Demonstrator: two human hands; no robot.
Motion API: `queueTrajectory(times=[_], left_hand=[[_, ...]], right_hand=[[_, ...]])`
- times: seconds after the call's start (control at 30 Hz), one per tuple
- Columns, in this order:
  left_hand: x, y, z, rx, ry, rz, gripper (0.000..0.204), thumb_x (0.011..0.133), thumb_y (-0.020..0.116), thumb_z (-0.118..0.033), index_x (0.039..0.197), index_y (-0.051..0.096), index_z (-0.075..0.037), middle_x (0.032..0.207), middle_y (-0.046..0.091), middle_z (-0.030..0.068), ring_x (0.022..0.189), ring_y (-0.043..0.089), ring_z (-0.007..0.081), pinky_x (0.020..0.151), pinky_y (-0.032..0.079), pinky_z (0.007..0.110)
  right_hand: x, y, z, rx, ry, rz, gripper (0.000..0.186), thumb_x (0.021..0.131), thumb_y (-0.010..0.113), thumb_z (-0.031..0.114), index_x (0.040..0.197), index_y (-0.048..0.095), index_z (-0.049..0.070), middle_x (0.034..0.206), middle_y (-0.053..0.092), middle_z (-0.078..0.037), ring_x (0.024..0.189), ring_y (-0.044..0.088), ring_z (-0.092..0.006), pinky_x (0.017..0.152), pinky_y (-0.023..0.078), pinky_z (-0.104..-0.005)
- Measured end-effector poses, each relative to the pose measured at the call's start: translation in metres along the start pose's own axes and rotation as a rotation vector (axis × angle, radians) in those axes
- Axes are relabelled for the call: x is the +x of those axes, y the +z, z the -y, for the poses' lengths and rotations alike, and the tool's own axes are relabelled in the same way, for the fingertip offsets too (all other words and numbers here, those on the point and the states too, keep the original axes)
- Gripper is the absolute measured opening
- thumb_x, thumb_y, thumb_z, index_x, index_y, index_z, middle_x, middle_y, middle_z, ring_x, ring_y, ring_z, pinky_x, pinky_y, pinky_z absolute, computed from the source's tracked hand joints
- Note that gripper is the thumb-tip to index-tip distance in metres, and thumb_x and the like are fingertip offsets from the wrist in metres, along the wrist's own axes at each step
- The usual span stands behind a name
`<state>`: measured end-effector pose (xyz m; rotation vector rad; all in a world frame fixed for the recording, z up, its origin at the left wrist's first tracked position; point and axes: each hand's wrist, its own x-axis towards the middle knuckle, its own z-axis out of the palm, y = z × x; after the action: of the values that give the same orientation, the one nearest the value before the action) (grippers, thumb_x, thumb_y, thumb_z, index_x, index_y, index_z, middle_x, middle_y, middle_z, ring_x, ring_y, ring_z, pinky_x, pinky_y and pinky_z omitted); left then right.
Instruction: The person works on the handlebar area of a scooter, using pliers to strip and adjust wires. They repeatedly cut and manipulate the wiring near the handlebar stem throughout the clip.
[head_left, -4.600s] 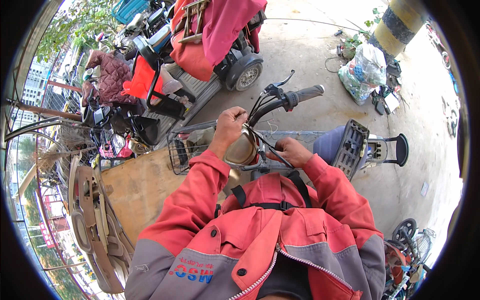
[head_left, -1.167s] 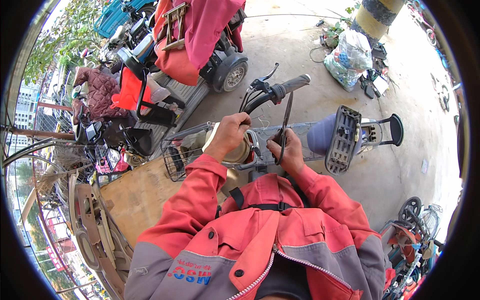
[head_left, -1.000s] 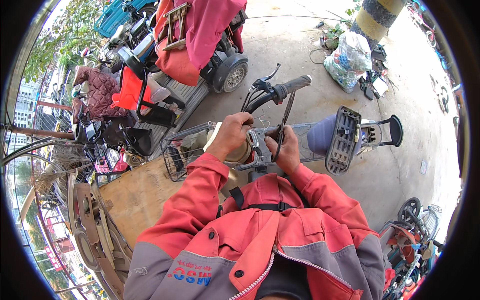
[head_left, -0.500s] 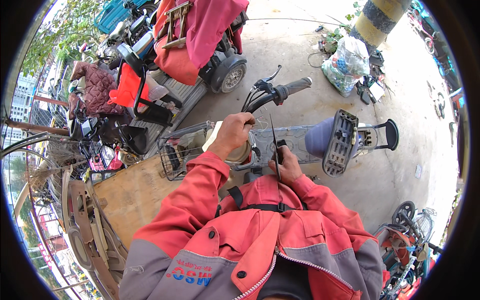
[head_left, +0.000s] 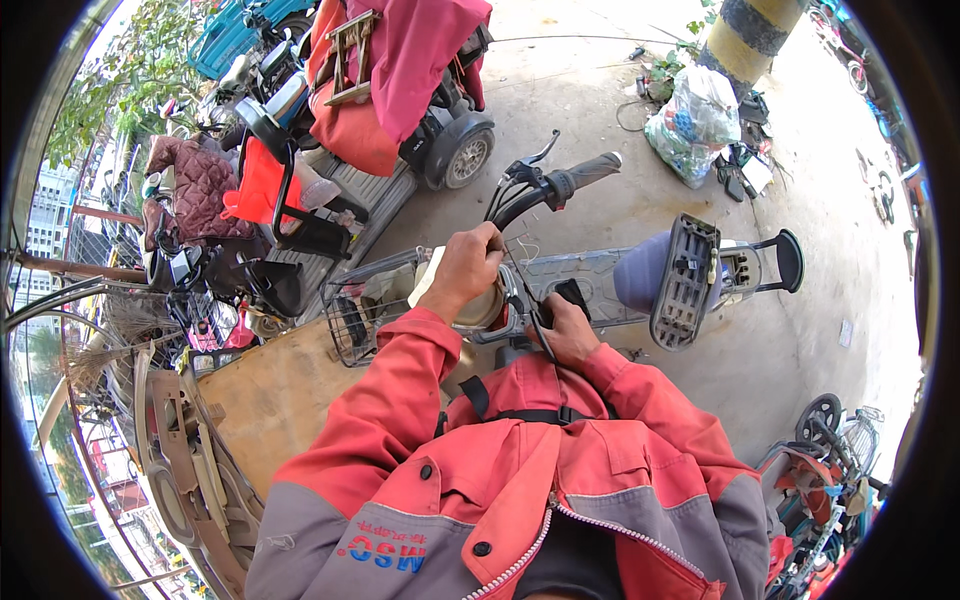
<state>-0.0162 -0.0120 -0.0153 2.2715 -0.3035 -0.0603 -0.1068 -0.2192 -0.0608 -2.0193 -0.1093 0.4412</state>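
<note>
My left hand is closed at the near part of the handlebar of a small electric scooter, its fingers curled and their undersides hidden. My right hand, lower and to the right, is closed on a thin black strip, perhaps tape. The strip slants up from it toward my left fingers. A dark flat piece shows just beyond the right fingers; its kind is unclear. Below my hands, the scooter's grey footboard stretches right to a tipped-up seat. A wire basket sits at the scooter's left end.
A wooden board lies at the left. Beyond it stands a cargo tricycle under a red cover, with a folded quilted maroon cloth nearby. A clear bag of rubbish rests by a yellow-and-black post. More bikes crowd the lower right.
The black strip stood nearly upright by my right hand; now it slants left toward my left hand. My right hand has turned slightly. The left hand stays at the handlebar.
</note>
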Motion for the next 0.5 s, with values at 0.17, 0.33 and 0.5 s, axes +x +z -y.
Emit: queueTrajectory(times=[0.17, 0.33, 0.5], left_hand=[[0.0, 0.0, -0.0016, -0.013, -0.031, 0.012, 0.008, 0.08, 0.068, -0.002, 0.085, 0.063, 0.002, 0.076, 0.068, 0.0182, 0.071, 0.067, 0.033, 0.066, 0.051, 0.039], [0.0001, 0.0007, -0.0008, -0.003, -0.018, -0.006, 0.009, 0.079, 0.068, -0.002, 0.085, 0.063, 0.002, 0.075, 0.067, 0.0181, 0.07, 0.067, 0.032, 0.065, 0.05, 0.038], [0.0001, 0.0015, -0.0004, 0.001, -0.018, -0.02, 0.008, 0.079, 0.067, -0.002, 0.085, 0.063, 0.002, 0.075, 0.067, 0.0179, 0.069, 0.067, 0.0312, 0.065, 0.05, 0.037]], right_hand=[[0.001, -0.0011, 0.0034, -0.001, 0.002, -0.005, 0.046, 0.076, 0.076, 0.032, 0.089, 0.056, -0.007, 0.077, 0.061, -0.03, 0.074, 0.063, -0.0462, 0.065, 0.048, -0.0475], [0.0027, 0.0012, 0.0023, -0.016, 0.016, 0.01, 0.047, 0.076, 0.076, 0.035, 0.088, 0.056, -0.006, 0.078, 0.062, -0.03, 0.076, 0.063, -0.0462, 0.066, 0.049, -0.0477], [0.0028, 0.0014, 0.0039, -0.02, 0.019, 0.001, 0.046, 0.076, 0.076, 0.033, 0.087, 0.056, -0.007, 0.077, 0.062, -0.028, 0.073, 0.063, -0.04, 0.065, 0.048, -0.0445]])
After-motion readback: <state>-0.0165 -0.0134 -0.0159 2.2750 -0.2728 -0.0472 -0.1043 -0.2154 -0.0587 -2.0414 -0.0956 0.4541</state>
